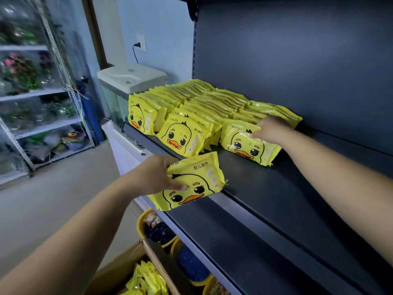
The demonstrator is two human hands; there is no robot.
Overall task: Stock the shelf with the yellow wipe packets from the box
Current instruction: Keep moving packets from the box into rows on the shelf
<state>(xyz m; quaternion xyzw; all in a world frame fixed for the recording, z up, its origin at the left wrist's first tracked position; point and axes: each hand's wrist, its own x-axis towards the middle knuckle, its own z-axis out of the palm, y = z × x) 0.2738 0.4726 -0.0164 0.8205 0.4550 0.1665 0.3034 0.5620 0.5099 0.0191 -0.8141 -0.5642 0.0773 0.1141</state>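
Head view. Dark shelf (265, 188) carries three full rows of yellow wipe packets (197, 99) at its left end; a fourth row is just begun. Right hand (269, 129) grips the top edge of that row's front packet (244, 143), steadying it upright. Left hand (157, 175) pinches another packet (191, 184) at the shelf's front lip, not yet set down. Cardboard box (119, 271) below holds more packets. Judged partway: much bare shelf remains to the right.
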